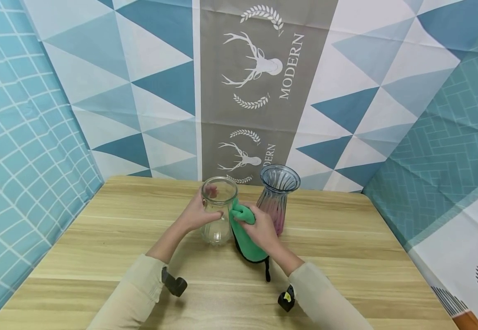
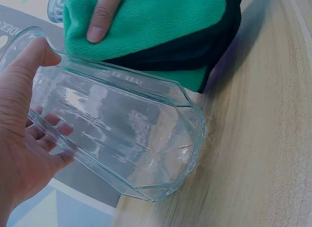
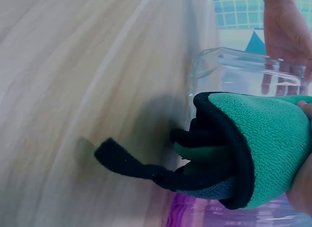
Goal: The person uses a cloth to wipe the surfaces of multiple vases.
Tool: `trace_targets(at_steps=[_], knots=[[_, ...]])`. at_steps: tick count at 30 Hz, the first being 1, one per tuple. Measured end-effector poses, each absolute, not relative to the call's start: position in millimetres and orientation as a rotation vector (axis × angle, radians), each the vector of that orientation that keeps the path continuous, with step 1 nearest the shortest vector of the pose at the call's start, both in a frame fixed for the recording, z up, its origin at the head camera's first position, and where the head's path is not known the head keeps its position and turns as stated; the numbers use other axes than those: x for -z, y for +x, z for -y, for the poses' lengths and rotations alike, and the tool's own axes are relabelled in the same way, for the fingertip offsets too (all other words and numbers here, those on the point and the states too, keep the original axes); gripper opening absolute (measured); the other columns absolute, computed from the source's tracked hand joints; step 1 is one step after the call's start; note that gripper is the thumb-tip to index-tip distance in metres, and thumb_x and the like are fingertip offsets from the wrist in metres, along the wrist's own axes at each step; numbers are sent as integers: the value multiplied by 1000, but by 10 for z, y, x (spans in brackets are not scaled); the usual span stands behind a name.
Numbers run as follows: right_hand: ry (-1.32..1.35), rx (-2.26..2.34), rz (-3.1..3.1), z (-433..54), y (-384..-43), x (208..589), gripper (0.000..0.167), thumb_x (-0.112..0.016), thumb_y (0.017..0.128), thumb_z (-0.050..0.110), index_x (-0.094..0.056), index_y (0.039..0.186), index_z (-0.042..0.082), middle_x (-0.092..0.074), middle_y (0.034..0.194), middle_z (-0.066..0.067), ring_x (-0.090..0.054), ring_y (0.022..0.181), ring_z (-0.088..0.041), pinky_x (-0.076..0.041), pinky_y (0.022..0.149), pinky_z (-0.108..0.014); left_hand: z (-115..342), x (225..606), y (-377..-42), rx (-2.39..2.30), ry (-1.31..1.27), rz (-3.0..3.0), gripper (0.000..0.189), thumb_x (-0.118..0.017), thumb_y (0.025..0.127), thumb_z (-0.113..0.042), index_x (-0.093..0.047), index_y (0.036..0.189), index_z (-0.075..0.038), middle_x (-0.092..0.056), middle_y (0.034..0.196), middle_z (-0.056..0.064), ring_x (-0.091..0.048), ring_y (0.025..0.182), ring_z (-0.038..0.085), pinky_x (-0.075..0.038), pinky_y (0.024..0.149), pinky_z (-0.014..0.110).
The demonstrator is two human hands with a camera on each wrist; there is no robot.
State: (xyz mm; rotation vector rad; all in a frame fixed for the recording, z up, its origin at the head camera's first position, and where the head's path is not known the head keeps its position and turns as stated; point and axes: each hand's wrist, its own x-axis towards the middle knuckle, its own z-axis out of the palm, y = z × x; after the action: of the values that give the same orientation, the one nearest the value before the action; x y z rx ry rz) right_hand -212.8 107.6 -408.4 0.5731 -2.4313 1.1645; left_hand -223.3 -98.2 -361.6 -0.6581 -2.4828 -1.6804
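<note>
A clear glass vase (image 1: 216, 234) with a flared rim stands on the wooden table. My left hand (image 1: 196, 213) holds it from the left, thumb on the near side and fingers round the far side; in the left wrist view its faceted wall (image 2: 122, 124) shows. My right hand (image 1: 262, 229) grips a folded green cloth (image 1: 248, 243) with black edging and a black strap. The cloth lies against or very close to the vase's right side. In the right wrist view the cloth (image 3: 268, 139) covers part of the vase.
A ribbed vase (image 1: 277, 201), blue above and pink below, stands just right of the cloth, partly behind my right hand. The wooden table (image 1: 111, 256) ends at a patterned wall cloth (image 1: 160, 91) at the back. Black wrist mounts (image 1: 175, 284) hang beside both sleeves.
</note>
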Motion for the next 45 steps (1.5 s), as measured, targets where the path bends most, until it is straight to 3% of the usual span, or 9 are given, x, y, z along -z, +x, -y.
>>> trace_targets(at_steps=[4,13,29,36,45], knots=[[567,-1134,2487,-1097,-2120,4116,39,-74,80,19,-62,118,13,-68,112,-7,-66,98,-23,-54,81,-39,1002,3768,-2354,1705,-652,2470,72,-72,73,-2,-34,134,7,-46,131,29,-43,125,42,-32,106,59],[531,-1127,2557,-1120,-2106,4123,40,-73,82,21,-61,120,15,-69,111,-6,-65,95,-22,-52,78,-37,1013,3949,-2485,1709,-563,2496,79,-81,73,-28,-37,134,-6,-46,135,18,-42,128,32,-32,109,55],[514,-1248,2390,-1096,-2158,3988,44,-74,80,18,-60,121,14,-68,113,-9,-65,99,-23,-53,82,-39,1025,3949,-2507,1688,-588,2491,74,-80,73,-22,-40,133,-7,-51,129,16,-46,123,33,-36,105,57],[525,-1233,2396,-1075,-2161,4007,43,-75,79,17,-61,120,13,-69,111,-8,-66,97,-22,-53,80,-37,984,3617,-2257,1726,-630,2504,70,-76,76,-8,-38,133,7,-48,130,28,-44,124,42,-35,105,58],[511,-1190,2536,-1104,-2120,4111,42,-74,80,19,-61,120,15,-68,114,-7,-65,98,-23,-53,79,-37,1018,3836,-2431,1736,-639,2481,75,-76,75,-8,-34,137,2,-49,132,25,-43,128,39,-31,107,60]])
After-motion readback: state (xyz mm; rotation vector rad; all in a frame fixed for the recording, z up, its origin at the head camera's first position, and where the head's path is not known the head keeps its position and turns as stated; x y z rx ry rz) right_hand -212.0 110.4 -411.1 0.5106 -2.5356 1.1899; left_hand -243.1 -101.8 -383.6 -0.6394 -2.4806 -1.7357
